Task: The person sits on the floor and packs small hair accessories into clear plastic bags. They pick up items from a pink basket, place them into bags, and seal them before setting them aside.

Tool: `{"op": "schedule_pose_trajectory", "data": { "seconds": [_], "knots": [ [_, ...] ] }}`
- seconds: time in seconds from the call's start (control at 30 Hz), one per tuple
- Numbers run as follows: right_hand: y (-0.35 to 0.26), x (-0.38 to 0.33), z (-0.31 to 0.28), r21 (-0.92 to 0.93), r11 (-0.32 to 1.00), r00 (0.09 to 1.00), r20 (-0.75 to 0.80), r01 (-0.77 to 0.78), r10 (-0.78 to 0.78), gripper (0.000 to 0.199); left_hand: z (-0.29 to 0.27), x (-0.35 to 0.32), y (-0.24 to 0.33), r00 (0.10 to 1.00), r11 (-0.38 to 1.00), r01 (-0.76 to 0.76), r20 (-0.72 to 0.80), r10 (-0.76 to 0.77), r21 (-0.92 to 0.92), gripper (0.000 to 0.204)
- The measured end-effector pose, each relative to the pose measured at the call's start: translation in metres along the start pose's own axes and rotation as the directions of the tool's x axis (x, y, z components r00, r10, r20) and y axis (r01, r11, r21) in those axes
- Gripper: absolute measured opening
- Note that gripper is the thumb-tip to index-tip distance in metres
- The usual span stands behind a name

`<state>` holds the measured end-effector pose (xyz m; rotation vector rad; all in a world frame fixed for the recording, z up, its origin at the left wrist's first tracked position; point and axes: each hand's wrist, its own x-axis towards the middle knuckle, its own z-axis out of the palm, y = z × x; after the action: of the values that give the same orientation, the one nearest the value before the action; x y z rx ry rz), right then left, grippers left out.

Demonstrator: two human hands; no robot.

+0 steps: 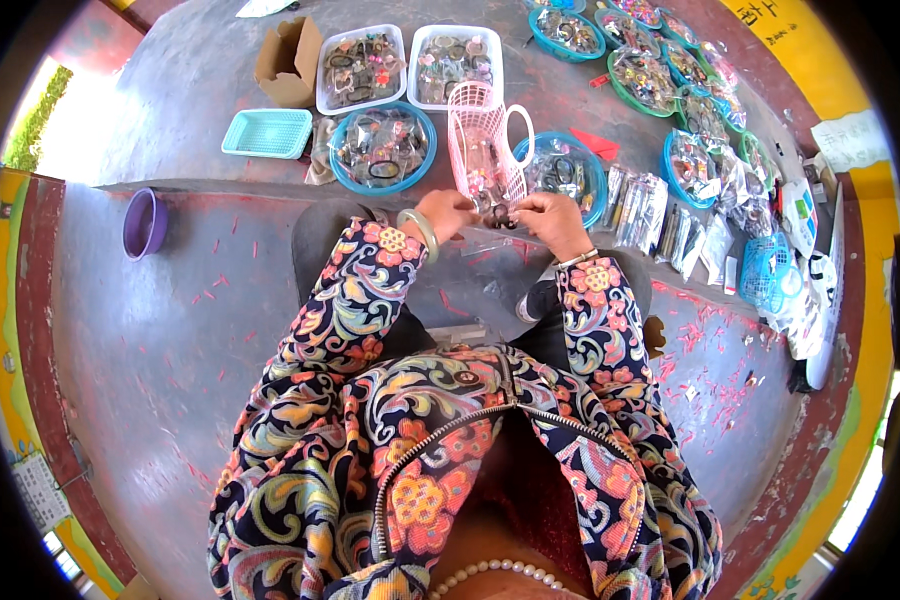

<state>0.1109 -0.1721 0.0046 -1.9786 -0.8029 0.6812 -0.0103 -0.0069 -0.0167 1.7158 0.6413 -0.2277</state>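
Observation:
My left hand (444,214), with a pale bangle at the wrist, is closed in a pinch at one side of a small clear bag of hair ties (495,213). The bag's other side is pinched between the fingers of my right hand (554,221). Dark rings and small coloured pieces show through the plastic. Just beyond my fingers a pink plastic basket (478,122) lies on the raised ledge, its handle to the right. More small bagged pieces seem to be inside it. My fingertips partly cover the bag's edges.
Blue basins (430,158) and white trays (405,75) of hair accessories stand along the ledge. Beside them are a turquoise basket (267,134) and a cardboard box (289,62). Flat clear packets (634,208) lie right. A purple bowl (145,225) is at left.

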Motion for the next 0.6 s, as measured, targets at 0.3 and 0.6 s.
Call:
{"op": "schedule_pose_trajectory", "data": {
  "seconds": [0.3,0.6],
  "knots": [
    [-0.011,0.048,0.005,0.231,0.968,0.964,-0.219,-0.097,0.149,0.007,-0.002,0.008,-0.002,0.971,0.985,-0.132,-0.212,0.107,-0.111,0.025],
    [0.028,0.079,0.029,0.410,0.772,0.874,0.246,-0.485,0.418,0.021,0.000,0.010,-0.003,0.972,0.981,-0.151,-0.197,0.126,-0.120,0.023]
  ]
}}
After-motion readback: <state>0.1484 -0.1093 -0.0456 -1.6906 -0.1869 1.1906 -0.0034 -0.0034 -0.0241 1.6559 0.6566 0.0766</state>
